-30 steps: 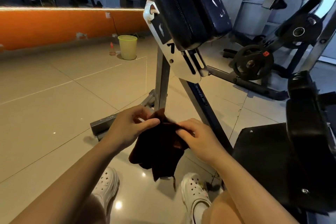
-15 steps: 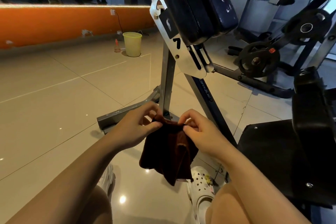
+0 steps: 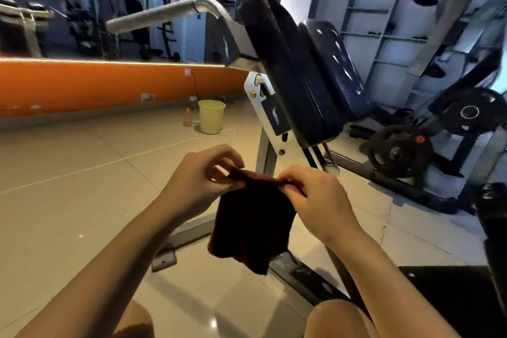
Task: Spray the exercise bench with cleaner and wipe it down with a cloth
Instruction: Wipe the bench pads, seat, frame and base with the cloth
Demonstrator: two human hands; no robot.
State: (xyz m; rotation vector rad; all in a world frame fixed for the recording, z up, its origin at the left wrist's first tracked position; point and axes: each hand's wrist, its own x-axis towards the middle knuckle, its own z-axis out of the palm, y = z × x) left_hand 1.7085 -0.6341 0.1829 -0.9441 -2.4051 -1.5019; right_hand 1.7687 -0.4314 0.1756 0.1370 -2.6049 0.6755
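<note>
Since half a second ago both hands have lifted the cloth (image 3: 251, 225) higher, and more of the bench pad (image 3: 290, 74) now shows above them. Left hand (image 3: 196, 178) pinches the cloth's top edge at one corner; right hand (image 3: 315, 195) pinches the other, so it hangs flat between them, probably being squared up for wiping. Pad sits above and beyond the right hand. No lettering is legible on the white bracket (image 3: 270, 110).

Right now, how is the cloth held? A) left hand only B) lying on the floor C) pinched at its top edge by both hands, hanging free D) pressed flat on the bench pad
C: the left hand and right hand each pinch the top edge of the dark cloth, which hangs below them, off the bench pad.
</note>
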